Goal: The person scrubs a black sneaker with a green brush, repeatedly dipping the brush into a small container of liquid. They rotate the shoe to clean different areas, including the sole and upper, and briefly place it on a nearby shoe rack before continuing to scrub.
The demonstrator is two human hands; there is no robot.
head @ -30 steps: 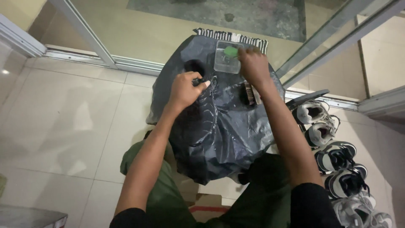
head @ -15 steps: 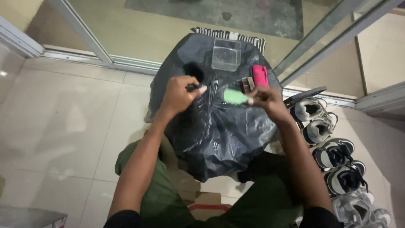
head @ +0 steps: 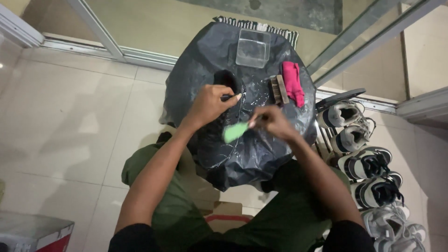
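Mid-frame, the left hand [head: 210, 103] pins a black shoe [head: 219, 126] on the black plastic sheet [head: 261, 154], fingers clamped at its opening. The right hand [head: 274, 122] pinches a green brush [head: 234, 131] against the shoe's side. Scrubbing looks underway; the wooden brush [head: 279, 89] and pink cloth [head: 293, 83] lie unused upper right, beside the clear tub [head: 252, 48].
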